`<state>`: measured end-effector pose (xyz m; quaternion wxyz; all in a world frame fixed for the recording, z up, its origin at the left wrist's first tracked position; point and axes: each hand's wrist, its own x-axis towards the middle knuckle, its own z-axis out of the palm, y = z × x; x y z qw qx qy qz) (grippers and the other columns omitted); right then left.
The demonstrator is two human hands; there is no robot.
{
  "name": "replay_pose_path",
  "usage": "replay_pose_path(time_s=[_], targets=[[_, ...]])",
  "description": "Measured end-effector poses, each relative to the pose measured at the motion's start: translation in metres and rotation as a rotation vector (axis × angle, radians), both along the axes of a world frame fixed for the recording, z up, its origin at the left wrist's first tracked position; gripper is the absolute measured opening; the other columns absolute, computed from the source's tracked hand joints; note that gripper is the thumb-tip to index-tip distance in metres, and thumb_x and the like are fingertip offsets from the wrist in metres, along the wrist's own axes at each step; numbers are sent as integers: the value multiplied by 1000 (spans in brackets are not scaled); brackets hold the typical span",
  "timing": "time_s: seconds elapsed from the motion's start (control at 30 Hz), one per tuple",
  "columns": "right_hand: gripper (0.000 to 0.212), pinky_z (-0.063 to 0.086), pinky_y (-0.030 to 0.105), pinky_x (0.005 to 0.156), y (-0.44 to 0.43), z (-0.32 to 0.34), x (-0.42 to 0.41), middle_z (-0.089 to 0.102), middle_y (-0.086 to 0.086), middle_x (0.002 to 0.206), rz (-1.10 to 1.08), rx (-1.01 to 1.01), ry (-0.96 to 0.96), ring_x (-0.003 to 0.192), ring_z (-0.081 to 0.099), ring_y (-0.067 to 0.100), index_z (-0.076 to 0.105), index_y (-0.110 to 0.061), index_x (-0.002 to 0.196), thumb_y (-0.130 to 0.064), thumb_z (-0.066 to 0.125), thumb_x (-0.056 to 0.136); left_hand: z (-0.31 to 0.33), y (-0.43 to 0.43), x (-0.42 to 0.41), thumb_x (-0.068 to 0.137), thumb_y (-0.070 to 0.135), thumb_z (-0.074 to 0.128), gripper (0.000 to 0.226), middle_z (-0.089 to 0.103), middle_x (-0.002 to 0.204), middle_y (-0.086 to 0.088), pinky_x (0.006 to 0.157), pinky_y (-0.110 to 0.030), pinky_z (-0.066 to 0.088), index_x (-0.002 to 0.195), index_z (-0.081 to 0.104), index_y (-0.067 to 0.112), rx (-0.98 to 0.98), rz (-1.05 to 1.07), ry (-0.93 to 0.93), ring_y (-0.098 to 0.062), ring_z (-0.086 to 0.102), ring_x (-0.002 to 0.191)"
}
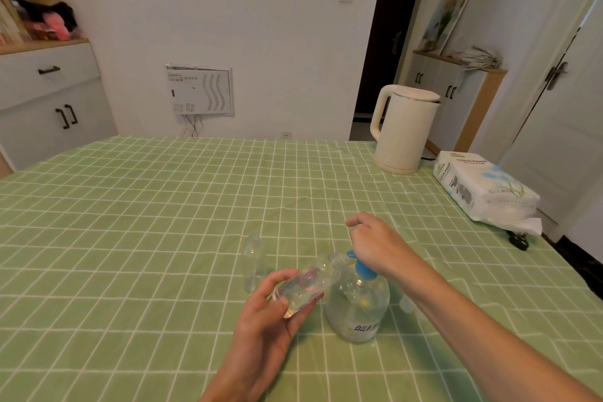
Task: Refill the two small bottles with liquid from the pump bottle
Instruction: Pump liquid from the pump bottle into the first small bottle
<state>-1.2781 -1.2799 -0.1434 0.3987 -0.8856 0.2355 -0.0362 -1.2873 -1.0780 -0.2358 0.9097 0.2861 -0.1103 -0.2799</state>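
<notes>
Left hand: you are gripping a small bottle (306, 281) in your left hand (270, 320), thumb and fingers wrapping its base end.
Small bottle in hand: it is tilting steeply, its open neck pointing at the spout of the blue pump head (363, 269), just beside it.
Right hand: your right hand (375, 245) is resting its heel on the pump head; the fingers are curling loosely and grasping nothing visible.
Pump bottle: the pump bottle (359, 307) is standing upright on the green checked tablecloth (163, 222), between your two forearms, showing clear liquid inside.
Second small bottle: the other small bottle (254, 263) is standing upright on the cloth, near and beyond your left hand, untouched.
Far right of table: a cream kettle (404, 130) is sitting at the far edge, with a tissue pack (483, 192) lying near it.
</notes>
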Motion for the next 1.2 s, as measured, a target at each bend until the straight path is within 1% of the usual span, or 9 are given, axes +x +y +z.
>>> replay_pose_path(time_s=[0.1, 0.3, 0.43, 0.53, 0.67, 0.83, 1.0, 1.1, 1.2], targets=[[30, 41, 35, 79, -1, 4, 0, 47, -17, 99, 8, -2, 9, 90, 51, 5, 53, -34, 109, -19, 34, 90, -1, 0, -1, 73, -4, 69, 51, 62, 133, -34, 87, -36, 61, 121, 55, -10, 6, 11, 3, -51, 65, 116], [25, 41, 33, 73, -3, 8, 1, 49, -20, 92, 10, -4, -12, 83, 51, 1, 53, -32, 98, -18, 35, 89, -1, -1, 0, 67, 1, 74, 62, 62, 133, -34, 86, -37, 62, 124, 52, -12, 15, 26, 12, -51, 65, 115], [25, 40, 29, 67, 0, 2, 0, 54, -18, 95, 3, 0, -11, 80, 58, -1, 52, -35, 95, -19, 33, 92, -1, -1, 0, 74, -6, 68, 50, 62, 134, -33, 88, -36, 61, 122, 54, -11, -3, 20, -1, -51, 64, 119], [28, 44, 34, 76, 2, 0, -3, 56, -13, 99, 4, 10, -4, 90, 63, 8, 54, -35, 102, -20, 32, 91, -2, 0, 0, 71, -1, 74, 56, 61, 134, -34, 90, -37, 60, 122, 55, -11, -15, 18, -4, -50, 63, 121], [31, 40, 36, 86, 1, 3, -2, 50, -10, 113, 11, 2, 0, 104, 56, 15, 53, -33, 111, -20, 34, 91, 0, 0, 0, 73, -2, 71, 49, 60, 136, -33, 92, -37, 59, 120, 58, -10, -14, 14, -21, -48, 62, 123], [26, 40, 35, 78, -3, 10, 2, 50, -18, 96, 15, 7, -11, 88, 52, 4, 54, -31, 103, -16, 36, 91, -3, 0, 1, 81, -7, 57, 43, 60, 137, -33, 92, -36, 60, 123, 54, -11, -13, 10, -21, -49, 61, 124], [27, 37, 29, 67, -3, 3, 1, 50, -20, 93, 6, 8, -32, 85, 51, 2, 54, -33, 102, -18, 35, 92, -1, 0, 1, 78, -8, 65, 47, 60, 137, -33, 91, -37, 60, 124, 54, -11, -12, 12, -22, -48, 63, 121], [29, 39, 33, 76, 1, 0, -1, 50, -14, 100, -4, 4, -15, 95, 55, 12, 55, -33, 109, -19, 35, 93, 1, 0, 0, 72, -2, 72, 54, 59, 136, -35, 92, -37, 60, 122, 56, -11, -12, 13, -13, -48, 63, 121], [29, 38, 32, 75, 0, 0, -1, 49, -15, 102, -3, 10, -20, 90, 54, 6, 54, -35, 106, -19, 35, 92, 1, 0, 0, 73, -5, 68, 44, 61, 135, -33, 90, -37, 60, 116, 60, -9, -10, 21, -14, -49, 62, 122]])
